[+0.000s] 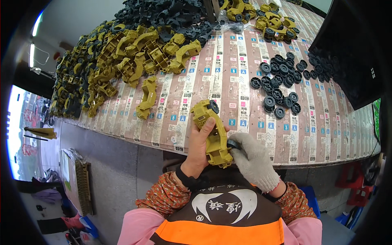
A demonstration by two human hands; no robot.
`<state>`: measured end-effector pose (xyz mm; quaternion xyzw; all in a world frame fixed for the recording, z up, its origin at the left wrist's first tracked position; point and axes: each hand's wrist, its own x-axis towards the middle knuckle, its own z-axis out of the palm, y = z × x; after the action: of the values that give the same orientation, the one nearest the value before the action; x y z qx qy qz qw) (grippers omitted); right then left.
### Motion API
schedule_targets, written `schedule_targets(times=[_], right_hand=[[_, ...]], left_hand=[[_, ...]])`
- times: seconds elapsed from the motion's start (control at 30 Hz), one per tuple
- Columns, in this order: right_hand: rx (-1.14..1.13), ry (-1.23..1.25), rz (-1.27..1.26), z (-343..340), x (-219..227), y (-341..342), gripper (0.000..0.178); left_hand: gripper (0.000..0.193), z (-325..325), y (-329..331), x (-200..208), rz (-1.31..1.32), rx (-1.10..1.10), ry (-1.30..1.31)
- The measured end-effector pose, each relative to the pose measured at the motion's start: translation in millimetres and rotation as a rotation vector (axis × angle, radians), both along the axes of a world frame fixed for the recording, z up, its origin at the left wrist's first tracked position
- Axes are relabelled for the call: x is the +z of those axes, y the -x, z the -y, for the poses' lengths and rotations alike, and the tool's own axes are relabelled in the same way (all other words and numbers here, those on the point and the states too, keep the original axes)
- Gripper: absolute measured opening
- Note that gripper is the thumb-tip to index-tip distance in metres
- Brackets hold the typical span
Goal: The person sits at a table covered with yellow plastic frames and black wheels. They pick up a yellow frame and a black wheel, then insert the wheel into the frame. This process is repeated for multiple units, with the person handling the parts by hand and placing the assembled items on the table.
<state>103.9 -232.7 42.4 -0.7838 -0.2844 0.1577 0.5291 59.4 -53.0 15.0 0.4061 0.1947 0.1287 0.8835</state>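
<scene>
A yellow plastic toy car body (214, 141) is held over the table's near edge, tilted lengthwise. My bare left hand (199, 141) wraps round its left side, thumb pressed on top. One black wheel (213, 106) sits at the body's far end. My right hand (250, 157), in a pale knitted glove, pinches another black wheel (232, 144) against the body's right side near the close end. Whether that wheel is seated on the body cannot be made out. A single yellow car body (147, 98) lies on the table to the left.
Yellow car bodies (134, 53) are heaped at the left, with dark plastic parts (167, 18) behind. Loose black wheels (279, 75) lie at the right, beside a large black panel (347, 53). Wheeled yellow bodies (277, 26) sit at the back. Red stools (359, 183) stand below right.
</scene>
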Motion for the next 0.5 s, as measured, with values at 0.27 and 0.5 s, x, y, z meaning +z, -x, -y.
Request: schedule_targets(times=[0.27, 0.5], right_hand=[[-0.002, -0.01, 0.026, 7, 0, 9, 0.032], [-0.048, -0.101, -0.097, 7, -18, 5, 0.031]], left_hand=[[0.06, 4, 1, 3, 0.066, 0.028, -0.095], [0.072, 6, 0, 0, 0.12, 0.032, -0.158]])
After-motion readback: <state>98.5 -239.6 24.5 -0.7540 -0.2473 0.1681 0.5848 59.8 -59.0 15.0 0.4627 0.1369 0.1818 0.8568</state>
